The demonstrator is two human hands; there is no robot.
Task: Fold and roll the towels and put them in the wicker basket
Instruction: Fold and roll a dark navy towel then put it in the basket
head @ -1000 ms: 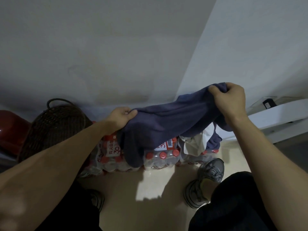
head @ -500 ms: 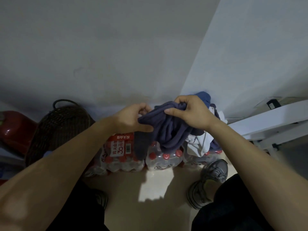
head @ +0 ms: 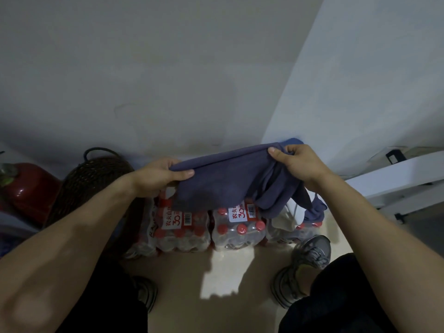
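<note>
nearest, at 7 and 5 o'clock, the forearms reach forward over dark trousers and two shoes (head: 310, 258) on the pale floor (head: 216, 272). the left hand (head: 158, 175) has its grip pinched on one end of the purple towel (head: 230, 183), thumb on top; the right hand (head: 298, 164) has its grip bunched on the other end. the towel hangs in the air between them, above the shrink-wrapped water bottle packs (head: 216, 227). to fold it well, i judge the top edge wants pulling taut and level, since the right side sags in loose pleats toward 3 o'clock; matching corners first should keep the later roll even. the wicker basket (head: 91, 181) stands at 9 o'clock, its inside hidden by the left arm. pale cloth (head: 286, 219) under the towel's tail is hard to identify, and a red object (head: 28, 191) is cut off at the left edge.
</note>
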